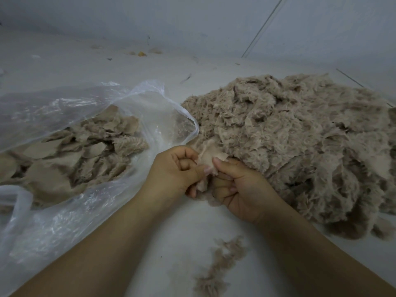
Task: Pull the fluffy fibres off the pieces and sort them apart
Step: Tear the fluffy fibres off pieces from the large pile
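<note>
A small beige fluffy piece (209,156) is held between both hands at the centre. My left hand (173,170) pinches its lower left edge with curled fingers. My right hand (237,185) grips it from the right, thumb on top. A large heap of beige fluffy pieces (300,142) lies just to the right, touching the held piece. To the left, a clear plastic bag (64,221) lies open on the floor with several flat beige pieces (70,155) inside.
A strip of loose beige fibres (218,269) lies on the pale floor near my right forearm. Small scraps and a yellow bit (141,54) sit far back by the wall. A wall seam runs down at the upper right.
</note>
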The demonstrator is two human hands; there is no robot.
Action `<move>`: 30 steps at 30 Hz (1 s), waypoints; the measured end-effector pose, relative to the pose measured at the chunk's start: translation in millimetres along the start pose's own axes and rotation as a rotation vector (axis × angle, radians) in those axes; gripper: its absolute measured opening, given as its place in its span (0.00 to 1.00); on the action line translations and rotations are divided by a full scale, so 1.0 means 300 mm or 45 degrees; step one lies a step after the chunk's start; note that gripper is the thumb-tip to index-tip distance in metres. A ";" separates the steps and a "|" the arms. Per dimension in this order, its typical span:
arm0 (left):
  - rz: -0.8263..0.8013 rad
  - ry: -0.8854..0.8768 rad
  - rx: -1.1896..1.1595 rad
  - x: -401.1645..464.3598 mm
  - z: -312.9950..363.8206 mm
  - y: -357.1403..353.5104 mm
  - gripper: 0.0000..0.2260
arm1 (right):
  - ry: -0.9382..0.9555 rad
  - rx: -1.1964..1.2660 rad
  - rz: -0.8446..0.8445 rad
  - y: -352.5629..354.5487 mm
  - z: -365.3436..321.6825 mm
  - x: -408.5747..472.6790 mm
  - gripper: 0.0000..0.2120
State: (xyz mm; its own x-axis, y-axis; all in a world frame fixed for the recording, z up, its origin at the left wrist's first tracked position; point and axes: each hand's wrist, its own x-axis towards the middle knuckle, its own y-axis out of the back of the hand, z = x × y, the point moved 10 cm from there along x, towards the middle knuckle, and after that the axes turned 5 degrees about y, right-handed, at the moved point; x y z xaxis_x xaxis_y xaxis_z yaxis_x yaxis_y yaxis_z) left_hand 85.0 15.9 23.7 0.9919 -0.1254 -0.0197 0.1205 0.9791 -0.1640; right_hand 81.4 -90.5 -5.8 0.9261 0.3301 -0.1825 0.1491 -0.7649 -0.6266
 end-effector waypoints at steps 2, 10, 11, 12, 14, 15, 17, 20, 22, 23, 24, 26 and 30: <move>0.019 -0.022 0.057 0.003 0.009 0.024 0.09 | 0.010 -0.006 0.018 0.005 -0.002 0.000 0.07; 0.275 -0.089 0.382 -0.001 0.026 0.110 0.12 | 0.011 -0.015 0.072 0.018 -0.004 -0.006 0.06; 0.304 -0.119 0.391 -0.006 0.042 0.105 0.14 | 0.014 -0.040 0.064 0.015 -0.005 -0.007 0.08; 0.327 -0.149 0.388 -0.010 0.059 0.100 0.15 | 0.016 -0.066 0.057 0.014 -0.004 -0.006 0.12; 0.318 -0.192 0.401 -0.014 0.083 0.077 0.14 | 0.006 -0.105 0.044 0.014 0.002 -0.005 0.21; 0.295 -0.190 0.406 -0.012 0.084 0.064 0.12 | 0.005 -0.124 0.035 0.013 0.003 -0.003 0.24; 0.281 -0.154 0.394 -0.004 0.068 0.055 0.09 | -0.002 -0.128 0.023 0.012 0.003 -0.002 0.23; 0.358 -0.132 0.351 -0.003 0.057 0.083 0.09 | 0.001 -0.085 0.006 0.005 -0.002 -0.005 0.06; 0.391 -0.161 0.331 -0.008 0.071 0.094 0.07 | 0.010 -0.046 0.030 0.011 -0.006 -0.006 0.12; 0.396 -0.179 0.324 -0.011 0.077 0.094 0.07 | 0.014 -0.028 0.034 0.009 -0.007 -0.005 0.12; 0.395 -0.194 0.325 -0.012 0.082 0.091 0.07 | 0.008 -0.008 0.030 0.006 -0.005 -0.004 0.10; 0.375 -0.210 0.331 -0.014 0.085 0.080 0.08 | -0.014 0.020 -0.011 -0.010 -0.002 -0.006 0.06; 0.305 -0.191 0.255 -0.011 0.079 0.058 0.08 | -0.001 -0.126 -0.081 -0.016 -0.004 -0.011 0.07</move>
State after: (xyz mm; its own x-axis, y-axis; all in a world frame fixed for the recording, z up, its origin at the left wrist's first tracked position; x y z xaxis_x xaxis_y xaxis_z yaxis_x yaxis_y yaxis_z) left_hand 84.7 37.3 44.3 0.9860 0.1221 0.1135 -0.1256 0.9918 0.0246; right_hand 78.1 -88.6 -1.5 0.9134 0.3800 -0.1459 0.2409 -0.7935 -0.5588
